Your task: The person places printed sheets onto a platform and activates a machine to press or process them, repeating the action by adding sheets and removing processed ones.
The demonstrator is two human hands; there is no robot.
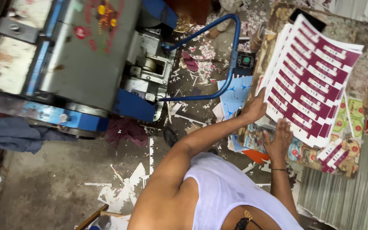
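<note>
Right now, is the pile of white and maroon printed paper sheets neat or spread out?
Spread out. The white and maroon printed sheets are fanned, their edges stepped like stairs, with the left hand and right hand pressing on their near edges.

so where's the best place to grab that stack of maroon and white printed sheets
Probably along the stack of printed sheets' near edges, where the left hand and right hand already press. It lies flat and fanned on the worn table, so come from the near side and pinch both near corners together.

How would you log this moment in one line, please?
left hand: against printed sheet stack edge | right hand: flat at stack corner | stack: on worn table | floor: paper scraps
</note>
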